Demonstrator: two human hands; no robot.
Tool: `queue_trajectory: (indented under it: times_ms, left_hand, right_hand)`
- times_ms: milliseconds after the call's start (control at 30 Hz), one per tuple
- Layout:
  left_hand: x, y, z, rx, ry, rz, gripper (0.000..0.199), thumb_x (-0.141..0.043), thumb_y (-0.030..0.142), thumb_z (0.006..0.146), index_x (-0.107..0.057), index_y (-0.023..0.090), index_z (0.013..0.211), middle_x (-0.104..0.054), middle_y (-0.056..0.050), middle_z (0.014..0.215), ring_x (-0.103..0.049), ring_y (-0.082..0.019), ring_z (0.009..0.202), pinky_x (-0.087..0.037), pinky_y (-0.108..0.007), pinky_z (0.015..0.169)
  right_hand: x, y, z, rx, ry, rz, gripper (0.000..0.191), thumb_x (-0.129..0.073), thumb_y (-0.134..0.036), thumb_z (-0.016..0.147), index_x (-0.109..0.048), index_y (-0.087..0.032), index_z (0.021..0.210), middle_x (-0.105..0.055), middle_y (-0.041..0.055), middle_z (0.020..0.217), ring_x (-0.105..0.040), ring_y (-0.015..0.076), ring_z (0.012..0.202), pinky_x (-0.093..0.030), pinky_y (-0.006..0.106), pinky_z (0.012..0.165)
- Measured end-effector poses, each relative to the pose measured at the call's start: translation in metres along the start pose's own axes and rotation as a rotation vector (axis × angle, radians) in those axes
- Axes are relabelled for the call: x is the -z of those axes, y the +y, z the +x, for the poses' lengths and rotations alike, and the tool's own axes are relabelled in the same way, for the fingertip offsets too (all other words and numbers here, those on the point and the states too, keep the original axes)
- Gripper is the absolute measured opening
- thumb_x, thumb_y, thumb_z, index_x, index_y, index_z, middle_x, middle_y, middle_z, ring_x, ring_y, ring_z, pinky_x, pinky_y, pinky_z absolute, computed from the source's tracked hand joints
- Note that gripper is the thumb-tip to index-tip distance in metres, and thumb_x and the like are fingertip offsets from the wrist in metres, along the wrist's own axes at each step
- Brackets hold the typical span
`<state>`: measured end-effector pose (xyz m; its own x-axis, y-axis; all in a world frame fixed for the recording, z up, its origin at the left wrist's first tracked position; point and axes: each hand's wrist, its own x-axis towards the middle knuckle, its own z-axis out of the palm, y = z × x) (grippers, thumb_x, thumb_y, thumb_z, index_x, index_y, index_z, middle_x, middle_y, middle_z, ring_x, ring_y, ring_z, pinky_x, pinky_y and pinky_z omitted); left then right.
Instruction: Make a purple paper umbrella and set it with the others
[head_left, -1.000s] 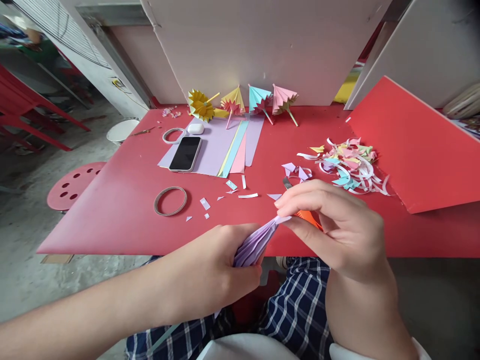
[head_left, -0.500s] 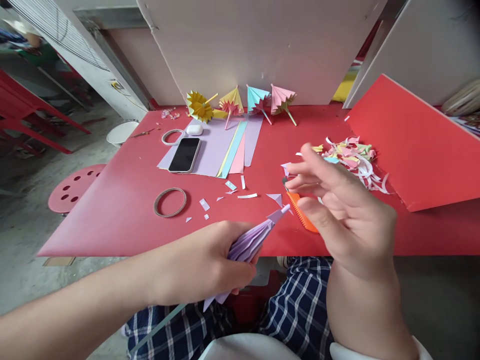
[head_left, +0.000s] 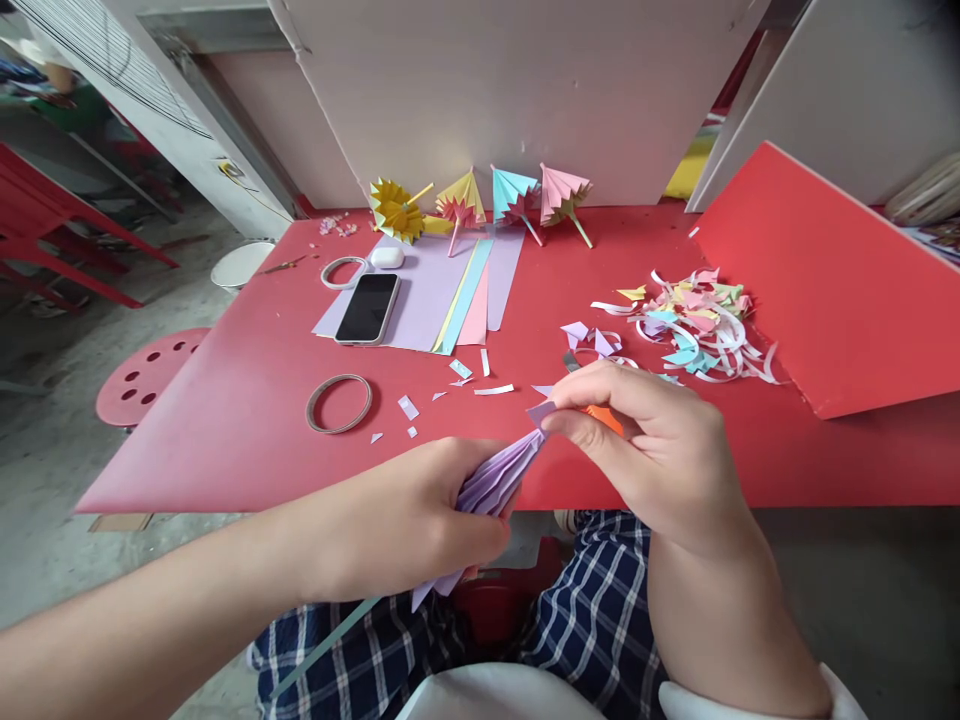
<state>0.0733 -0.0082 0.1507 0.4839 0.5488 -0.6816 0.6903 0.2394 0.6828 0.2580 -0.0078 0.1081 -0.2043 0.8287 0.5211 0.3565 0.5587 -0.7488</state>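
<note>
My left hand [head_left: 427, 530] is wrapped round a folded-up purple paper umbrella [head_left: 501, 478] with tight pleats. Its narrow tip points up and right, and purple paper points stick out below the fist. A thin grey-green strip [head_left: 326, 648] runs down from beneath this hand over my lap; how it joins the umbrella is hidden. Thumb and fingers of my right hand [head_left: 649, 450] pinch a small purple paper flap [head_left: 540, 411] at the umbrella's tip. Behind that hand lies an orange tool with a ridged edge [head_left: 604, 418], mostly covered.
Finished paper umbrellas [head_left: 514, 195] stand along the back wall. A phone [head_left: 367, 308] rests on purple paper sheets [head_left: 431, 305], with a tape roll [head_left: 339, 404] nearer me. Paper scraps [head_left: 697, 320] heap at right beside a leaning red board [head_left: 847, 290]. Small cuttings [head_left: 409, 407] lie mid-table.
My right hand, spread and apart from the umbrella before, has come down and left and closed on its tip. My left hand keeps its grip, almost unmoved.
</note>
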Motion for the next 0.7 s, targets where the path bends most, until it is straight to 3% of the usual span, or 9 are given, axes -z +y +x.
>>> queue_trajectory:
  times_ms: [267,567,700]
  left_hand:
    - [0.002,0.001,0.001,0.020,0.023,0.003,0.006,-0.049,0.023,0.070,-0.052,0.017,0.071,-0.054,0.003,0.058,-0.048,-0.009,0.047,-0.036,-0.019,0.042]
    - [0.017,-0.007,0.025,-0.047,-0.175,-0.235,0.008,-0.052,0.018,0.067,-0.044,0.018,0.063,-0.054,0.003,0.057,-0.054,-0.011,0.050,-0.040,-0.022,0.046]
    - [0.017,-0.010,0.030,-0.045,-0.190,-0.250,0.008,-0.052,0.017,0.067,-0.044,0.018,0.064,-0.053,0.002,0.058,-0.055,-0.011,0.051,-0.040,-0.023,0.046]
  right_hand:
    - [-0.002,0.002,0.002,-0.075,0.010,-0.037,0.003,-0.061,-0.024,0.079,-0.063,-0.023,0.080,-0.064,-0.0026,0.075,-0.058,0.0103,0.069,-0.047,0.021,0.061]
    - [-0.013,0.029,0.010,-0.263,0.011,-0.004,0.011,-0.065,-0.030,0.074,-0.067,-0.020,0.076,-0.066,-0.0009,0.074,-0.060,0.0105,0.061,-0.047,0.020,0.054]
    - [-0.013,0.032,0.011,-0.319,-0.012,0.008,0.014,-0.065,-0.033,0.073,-0.067,-0.019,0.076,-0.066,-0.0002,0.072,-0.060,0.0112,0.061,-0.047,0.022,0.054]
